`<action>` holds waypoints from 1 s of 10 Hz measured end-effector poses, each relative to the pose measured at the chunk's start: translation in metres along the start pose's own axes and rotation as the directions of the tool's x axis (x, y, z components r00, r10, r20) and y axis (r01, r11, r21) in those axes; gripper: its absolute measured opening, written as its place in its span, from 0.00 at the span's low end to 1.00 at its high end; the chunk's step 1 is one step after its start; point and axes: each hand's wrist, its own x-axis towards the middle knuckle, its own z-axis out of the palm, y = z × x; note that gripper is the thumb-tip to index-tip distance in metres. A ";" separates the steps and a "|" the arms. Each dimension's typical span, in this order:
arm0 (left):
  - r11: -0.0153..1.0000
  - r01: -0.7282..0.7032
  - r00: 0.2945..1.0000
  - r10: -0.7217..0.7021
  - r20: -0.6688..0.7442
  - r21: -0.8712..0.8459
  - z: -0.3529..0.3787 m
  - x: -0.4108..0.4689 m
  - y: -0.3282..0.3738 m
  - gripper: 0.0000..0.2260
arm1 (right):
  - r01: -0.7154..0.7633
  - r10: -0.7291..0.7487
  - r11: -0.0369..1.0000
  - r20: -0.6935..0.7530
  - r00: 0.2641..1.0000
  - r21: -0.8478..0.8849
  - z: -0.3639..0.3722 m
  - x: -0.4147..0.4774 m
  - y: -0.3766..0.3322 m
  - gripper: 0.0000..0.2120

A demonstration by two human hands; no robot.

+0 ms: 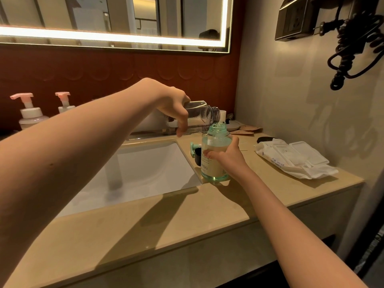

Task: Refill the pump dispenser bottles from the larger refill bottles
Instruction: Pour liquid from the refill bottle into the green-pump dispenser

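Observation:
My left hand (172, 104) grips a clear refill bottle (200, 117), tipped on its side with its open neck over the mouth of a green-tinted dispenser bottle (216, 154). That green bottle stands uncapped on the counter edge beside the sink, partly filled with liquid, and my right hand (225, 157) holds it around its middle. A green pump head (195, 146) and a dark cap (197, 155) lie just behind the bottle. Two pink-pump dispenser bottles (31, 115) (64, 103) stand at the back left.
A white sink basin (145, 173) lies below my left arm. A pack of wet wipes (291, 159) sits on the beige counter (187, 221) at the right. A hair dryer cord (351, 48) hangs on the right wall. A lit mirror (116, 19) is above.

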 end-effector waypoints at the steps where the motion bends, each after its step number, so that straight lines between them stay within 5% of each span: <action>1: 1.000 0.001 1.000 -0.001 0.000 0.005 -0.001 0.000 0.000 0.18 | -0.002 0.002 1.000 0.002 1.000 0.000 0.000 0.000 0.000 0.39; 10: 1.000 0.001 1.000 -0.001 0.006 0.006 -0.001 0.002 -0.001 0.21 | 0.001 -0.001 1.000 -0.004 1.000 -0.019 0.000 0.001 0.001 0.39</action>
